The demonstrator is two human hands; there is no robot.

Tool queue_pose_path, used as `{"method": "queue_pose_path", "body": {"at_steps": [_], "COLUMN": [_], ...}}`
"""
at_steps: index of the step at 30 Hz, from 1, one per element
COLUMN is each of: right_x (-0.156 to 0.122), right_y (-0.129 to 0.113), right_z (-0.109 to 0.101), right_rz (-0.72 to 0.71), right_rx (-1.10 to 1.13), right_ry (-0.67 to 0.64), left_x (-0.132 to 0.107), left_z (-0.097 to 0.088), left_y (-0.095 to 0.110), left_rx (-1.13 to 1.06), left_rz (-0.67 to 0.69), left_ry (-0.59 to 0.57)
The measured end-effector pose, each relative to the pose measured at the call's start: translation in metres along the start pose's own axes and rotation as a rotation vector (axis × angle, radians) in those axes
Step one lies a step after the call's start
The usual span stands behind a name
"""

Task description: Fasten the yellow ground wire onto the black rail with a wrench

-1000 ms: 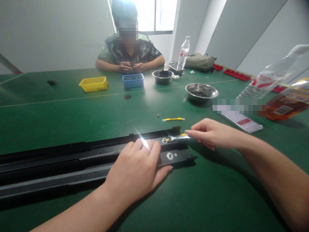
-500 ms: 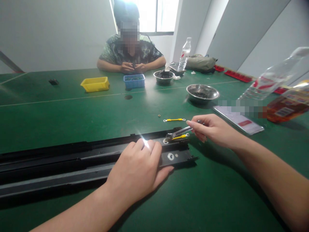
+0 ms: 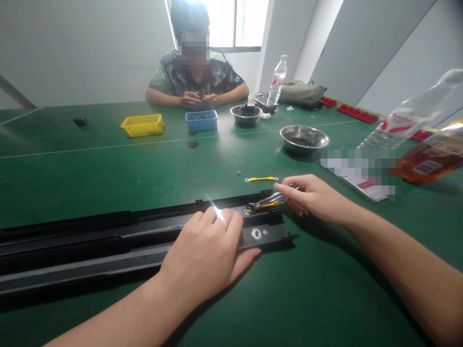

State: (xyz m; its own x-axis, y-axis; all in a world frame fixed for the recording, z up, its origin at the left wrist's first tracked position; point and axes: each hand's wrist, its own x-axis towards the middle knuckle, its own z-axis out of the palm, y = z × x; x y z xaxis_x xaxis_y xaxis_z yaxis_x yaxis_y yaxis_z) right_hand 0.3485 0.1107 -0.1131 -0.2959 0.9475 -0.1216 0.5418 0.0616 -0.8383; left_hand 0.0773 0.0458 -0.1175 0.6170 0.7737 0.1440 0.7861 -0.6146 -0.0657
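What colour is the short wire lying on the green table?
The short wire is yellow with silvery ring ends, clearest in the head view.

No readable word or number anywhere here, folks, just markings! On the near clear bottle [image 3: 401, 120], there's red print on a pale label, lettering too smeared to make out. Beside it, the bottle of amber liquid [image 3: 439, 156] carries a label with a pale barcode patch — its digits lost in blur. Further back, the far clear bottle [image 3: 277, 81] shows red marks, too small to read. And the phone [image 3: 371, 187] — one red block on a pale screen, partly pixelated!
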Motion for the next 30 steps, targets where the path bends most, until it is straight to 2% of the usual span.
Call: {"method": "queue_pose_path", "body": {"at_steps": [26,30], "right_x": [0.002,-0.002], "right_y": [0.008,0.005], "right_z": [-0.003,-0.012], "right_rz": [0.006,0.037], "right_rx": [-0.026,-0.107], "right_ry": [-0.021,-0.133], "left_x": [0.001,0.000], "left_z": [0.001,0.001], "left_y": [0.002,0.002], "left_rx": [-0.002,-0.005], "left_rz": [-0.003,-0.003], "left_ry": [-0.009,-0.007]}}
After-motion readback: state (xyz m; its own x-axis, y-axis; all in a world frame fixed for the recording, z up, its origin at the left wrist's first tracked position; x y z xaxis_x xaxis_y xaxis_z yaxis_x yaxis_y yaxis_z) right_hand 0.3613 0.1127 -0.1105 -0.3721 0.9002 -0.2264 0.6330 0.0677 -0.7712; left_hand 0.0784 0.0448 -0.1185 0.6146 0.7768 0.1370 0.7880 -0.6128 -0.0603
